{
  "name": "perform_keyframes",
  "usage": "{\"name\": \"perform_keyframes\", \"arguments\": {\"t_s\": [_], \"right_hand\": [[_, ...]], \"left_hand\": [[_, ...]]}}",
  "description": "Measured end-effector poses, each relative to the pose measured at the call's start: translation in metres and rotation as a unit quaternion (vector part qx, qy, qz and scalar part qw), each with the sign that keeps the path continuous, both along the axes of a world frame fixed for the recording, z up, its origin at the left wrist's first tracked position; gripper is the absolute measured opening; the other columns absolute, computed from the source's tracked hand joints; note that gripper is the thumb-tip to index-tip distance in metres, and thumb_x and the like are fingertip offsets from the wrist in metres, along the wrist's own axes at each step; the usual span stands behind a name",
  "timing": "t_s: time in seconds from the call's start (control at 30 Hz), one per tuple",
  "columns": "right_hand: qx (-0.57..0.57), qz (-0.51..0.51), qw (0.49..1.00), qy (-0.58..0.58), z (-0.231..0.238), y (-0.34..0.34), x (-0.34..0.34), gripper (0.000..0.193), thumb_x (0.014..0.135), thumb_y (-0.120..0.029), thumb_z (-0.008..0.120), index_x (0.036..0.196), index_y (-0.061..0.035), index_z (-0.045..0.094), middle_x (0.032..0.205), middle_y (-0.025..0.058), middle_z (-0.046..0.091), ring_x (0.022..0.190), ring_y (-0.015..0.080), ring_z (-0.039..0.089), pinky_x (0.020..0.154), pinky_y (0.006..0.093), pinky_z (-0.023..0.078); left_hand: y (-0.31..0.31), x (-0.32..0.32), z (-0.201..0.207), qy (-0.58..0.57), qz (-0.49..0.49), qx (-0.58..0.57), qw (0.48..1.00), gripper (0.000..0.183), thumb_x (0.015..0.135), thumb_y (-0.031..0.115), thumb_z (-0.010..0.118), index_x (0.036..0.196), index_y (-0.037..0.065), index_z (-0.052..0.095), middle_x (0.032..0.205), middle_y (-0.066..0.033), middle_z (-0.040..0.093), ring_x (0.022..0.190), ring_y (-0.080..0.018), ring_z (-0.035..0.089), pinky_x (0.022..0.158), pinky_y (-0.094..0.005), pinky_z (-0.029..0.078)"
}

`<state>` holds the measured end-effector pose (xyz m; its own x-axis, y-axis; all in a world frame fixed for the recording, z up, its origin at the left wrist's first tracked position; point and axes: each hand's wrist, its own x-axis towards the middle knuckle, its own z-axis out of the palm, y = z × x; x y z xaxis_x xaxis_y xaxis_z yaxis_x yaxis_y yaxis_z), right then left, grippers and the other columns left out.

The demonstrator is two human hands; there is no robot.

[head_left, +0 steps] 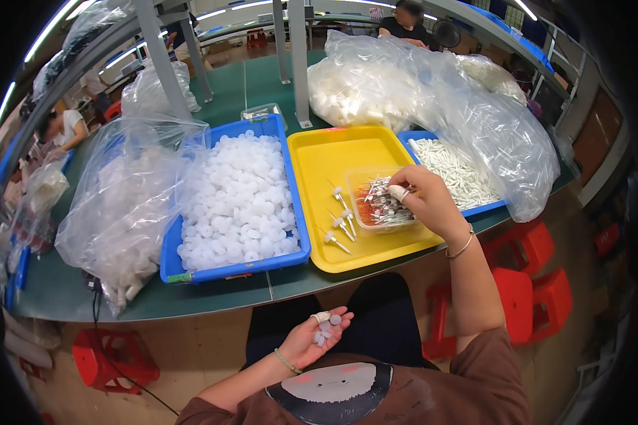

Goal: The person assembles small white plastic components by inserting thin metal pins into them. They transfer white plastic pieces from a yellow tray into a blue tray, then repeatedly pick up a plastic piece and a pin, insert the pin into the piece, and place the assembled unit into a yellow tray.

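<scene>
The right hand [424, 200] pinched a thin, light, probably stiff pin [398, 191] over the clear box [376, 205], while the open left hand [317, 338] cradled small white caps [326, 330], likely light and slippery.

Left of my right hand [425, 202] sits a blue bin [234, 271] heaped with white plastic caps [237, 202]. Just beyond my hand, a blue tray [490, 207] holds white tubes [454, 173], part-covered by a clear bag [475, 120]. Red stools [532, 283] stand beneath.
</scene>
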<state>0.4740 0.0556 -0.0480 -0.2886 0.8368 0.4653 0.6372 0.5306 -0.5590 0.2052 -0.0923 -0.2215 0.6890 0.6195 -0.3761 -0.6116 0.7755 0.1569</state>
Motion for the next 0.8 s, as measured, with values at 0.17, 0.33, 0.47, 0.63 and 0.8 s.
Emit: {"name": "perform_keyframes", "arguments": {"t_s": [0.17, 0.33, 0.47, 0.63, 0.8], "right_hand": [[-0.063, 0.013, 0.985, 0.160, -0.004, 0.011, 0.002, 0.012, 0.089, -0.004, 0.054, 0.100, 0.0002, 0.058, 0.087, 0.0077, 0.065, 0.079, 0.0135, 0.060, 0.075, 0.0279, 0.047], [0.009, 0.037, 0.958, 0.285, 0.013, 0.010, -0.009, 0.014, 0.092, -0.001, 0.048, 0.105, -0.0005, 0.053, 0.087, 0.0069, 0.061, 0.080, 0.0135, 0.057, 0.075, 0.0276, 0.046], [0.090, 0.044, 0.978, 0.184, 0.025, -0.040, -0.032, 0.016, 0.090, -0.001, 0.049, 0.104, -0.0017, 0.055, 0.085, 0.0054, 0.057, 0.078, 0.0136, 0.055, 0.074, 0.0261, 0.045], [-0.039, 0.105, 0.976, 0.185, -0.027, -0.121, -0.058, 0.009, 0.087, -0.012, 0.067, 0.090, -0.0035, 0.066, 0.080, 0.0072, 0.062, 0.069, 0.0189, 0.059, 0.063, 0.0287, 0.047], [-0.173, 0.113, 0.958, 0.198, -0.075, -0.141, -0.071, 0.012, 0.081, -0.008, 0.072, 0.091, -0.0037, 0.067, 0.082, 0.0040, 0.061, 0.068, 0.0104, 0.056, 0.057, 0.0232, 0.045]], "left_hand": [[0.001, -0.001, 0.002, 0.035, -0.027, 0.008, 0.999, 0.042, 0.098, 0.014, 0.040, 0.137, -0.001, 0.039, 0.137, -0.0179, 0.047, 0.097, -0.0169, 0.062, 0.074, -0.0243, 0.055], [0.001, 0.000, -0.002, 0.054, -0.062, 0.018, 0.996, 0.042, 0.099, 0.019, 0.040, 0.139, 0.007, 0.039, 0.109, -0.0065, 0.056, 0.063, -0.0066, 0.046, 0.050, -0.0183, 0.040], [-0.002, -0.002, 0.013, 0.058, -0.038, 0.050, 0.996, 0.041, 0.100, 0.021, 0.039, 0.139, 0.009, 0.040, 0.092, -0.0013, 0.051, 0.060, -0.0055, 0.037, 0.047, -0.0177, 0.032], [0.002, 0.003, 0.030, 0.052, -0.013, 0.054, 0.997, 0.044, 0.098, 0.011, 0.041, 0.141, 0.007, 0.038, 0.097, -0.0016, 0.053, 0.064, -0.0051, 0.038, 0.049, -0.0160, 0.031], [-0.004, 0.001, 0.018, 0.040, 0.017, 0.092, 0.995, 0.039, 0.098, 0.013, 0.047, 0.136, 0.006, 0.043, 0.104, -0.0013, 0.055, 0.067, -0.0042, 0.040, 0.050, -0.0147, 0.032]]}}
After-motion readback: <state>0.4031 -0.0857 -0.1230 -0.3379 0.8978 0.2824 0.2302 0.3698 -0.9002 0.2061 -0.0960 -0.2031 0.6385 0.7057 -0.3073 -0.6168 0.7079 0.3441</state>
